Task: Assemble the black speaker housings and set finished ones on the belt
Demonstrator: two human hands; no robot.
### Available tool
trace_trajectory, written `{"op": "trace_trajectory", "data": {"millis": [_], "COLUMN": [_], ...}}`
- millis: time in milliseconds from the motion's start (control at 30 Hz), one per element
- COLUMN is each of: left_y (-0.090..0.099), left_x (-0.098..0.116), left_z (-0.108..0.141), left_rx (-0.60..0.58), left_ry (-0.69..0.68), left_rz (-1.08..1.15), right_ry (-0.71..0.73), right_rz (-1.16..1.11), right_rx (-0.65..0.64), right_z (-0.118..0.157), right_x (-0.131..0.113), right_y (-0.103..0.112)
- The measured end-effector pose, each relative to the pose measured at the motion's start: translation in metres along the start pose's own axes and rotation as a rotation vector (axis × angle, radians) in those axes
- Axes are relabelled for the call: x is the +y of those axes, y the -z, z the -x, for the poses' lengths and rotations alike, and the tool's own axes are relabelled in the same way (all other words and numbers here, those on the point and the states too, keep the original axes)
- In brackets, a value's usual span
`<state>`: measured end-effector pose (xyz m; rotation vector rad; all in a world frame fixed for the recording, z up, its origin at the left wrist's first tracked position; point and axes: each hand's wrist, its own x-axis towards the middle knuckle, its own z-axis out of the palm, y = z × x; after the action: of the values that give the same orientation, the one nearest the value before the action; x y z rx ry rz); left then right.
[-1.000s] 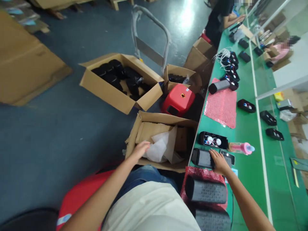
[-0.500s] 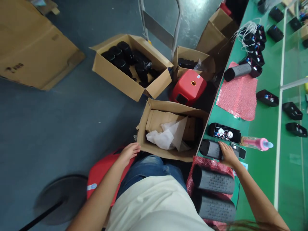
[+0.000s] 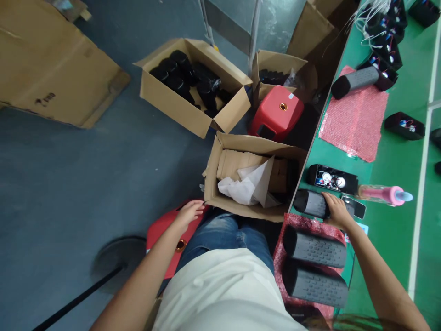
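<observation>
My right hand (image 3: 336,211) is wrapped over a grey-and-black speaker housing (image 3: 312,203) lying on the green workbench. Just beyond that housing, a black casing (image 3: 332,178) lies open, showing two round silver parts and wires. Nearer my body, two grey textured housings (image 3: 315,247) rest side by side on red bubble wrap (image 3: 280,250). My left hand (image 3: 190,214) hangs off the bench with its fingers stretched out, close to the corner of an open cardboard box (image 3: 215,172). White sheet material (image 3: 243,189) lies inside this box. A small dark speck shows at the left fingertips, too small to name.
A pink-capped bottle (image 3: 386,195) and a phone-like object (image 3: 360,209) lie past my right hand. Farther along are bubble wrap (image 3: 358,122) and wired casings (image 3: 404,125). A box of black housings (image 3: 172,112), a red stool (image 3: 275,108) and a round stand base (image 3: 106,257) occupy the floor.
The whole view has shifted, so the bench and boxes sit farther right and slightly higher. My right hand keeps its hold on the housing; my left hand stays by the box corner.
</observation>
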<state>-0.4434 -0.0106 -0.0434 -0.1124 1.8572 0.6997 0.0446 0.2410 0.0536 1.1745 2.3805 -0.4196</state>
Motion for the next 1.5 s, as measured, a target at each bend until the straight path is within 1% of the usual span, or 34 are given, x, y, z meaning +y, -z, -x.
{"op": "trace_trajectory", "data": {"millis": [167, 400, 467, 533, 600, 633, 700, 767, 800, 833, 867, 900, 967, 1033, 1067, 1133, 1233, 1300, 1400, 1500], "left_y": [-0.005, -0.020, -0.028, -0.041, -0.060, -0.073, -0.105, -0.146, -0.168, -0.191, -0.213, -0.234, -0.270, -0.295, -0.303, -0.310, -0.312, -0.313, -0.318, -0.324], "left_x": [-0.003, -0.005, -0.006, -0.003, 0.006, 0.012, 0.029, 0.048, 0.057, 0.066, 0.073, 0.078, 0.083, 0.082, 0.080, 0.075, 0.069, 0.071, 0.081, 0.100], "left_z": [-0.002, -0.007, -0.009, -0.009, -0.005, -0.001, 0.013, 0.032, 0.043, 0.053, 0.062, 0.070, 0.080, 0.083, 0.083, 0.078, 0.069, 0.065, 0.061, 0.058], "left_rx": [-0.001, 0.008, 0.009, -0.013, -0.068, -0.108, -0.219, -0.361, -0.469, -0.558, -0.621, -0.650, -0.683, -0.689, -0.695, -0.726, -0.783, -0.803, -0.834, -0.874], "left_ry": [-0.005, -0.061, -0.108, -0.193, -0.311, -0.376, -0.519, -0.686, -0.886, -1.056, -1.176, -1.256, -1.353, -1.397, -1.409, -1.423, -1.434, -1.426, -1.386, -1.295], "left_rz": [-0.080, -0.208, -0.268, -0.339, -0.414, -0.446, -0.496, -0.549, -0.668, -0.757, -0.810, -0.848, -0.889, -0.890, -0.879, -0.835, -0.735, -0.669, -0.614, -0.616], "right_ry": [0.006, 0.000, 0.016, 0.032, 0.029, 0.020, 0.007, 0.004, 0.006, 0.010, 0.012, 0.015, 0.023, 0.034, 0.039, 0.049, 0.046, 0.048, 0.070, 0.059], "right_rz": [0.010, 0.019, 0.013, 0.015, 0.032, 0.044, 0.062, 0.074, 0.079, 0.083, 0.086, 0.088, 0.088, 0.088, 0.086, 0.080, 0.053, 0.014, -0.055, -0.086], "right_rx": [0.035, 0.072, 0.069, 0.054, 0.041, 0.041, 0.055, 0.063, 0.058, 0.048, 0.036, 0.026, 0.015, 0.019, 0.028, 0.053, 0.082, 0.098, 0.138, 0.182], "right_z": [0.005, 0.001, 0.001, 0.002, 0.004, 0.005, 0.007, 0.007, 0.006, 0.004, 0.003, 0.001, -0.003, -0.004, -0.005, -0.004, -0.002, -0.001, 0.001, 0.002], "right_x": [-0.001, 0.000, 0.000, 0.000, -0.002, -0.004, -0.007, -0.011, -0.012, -0.012, -0.013, -0.013, -0.012, -0.011, -0.011, -0.012, -0.012, -0.010, -0.004, 0.002], "right_y": [-0.006, -0.005, -0.003, -0.001, 0.000, 0.001, 0.003, 0.006, 0.007, 0.009, 0.012, 0.014, 0.016, 0.016, 0.015, 0.011, 0.005, 0.003, 0.003, 0.004]}}
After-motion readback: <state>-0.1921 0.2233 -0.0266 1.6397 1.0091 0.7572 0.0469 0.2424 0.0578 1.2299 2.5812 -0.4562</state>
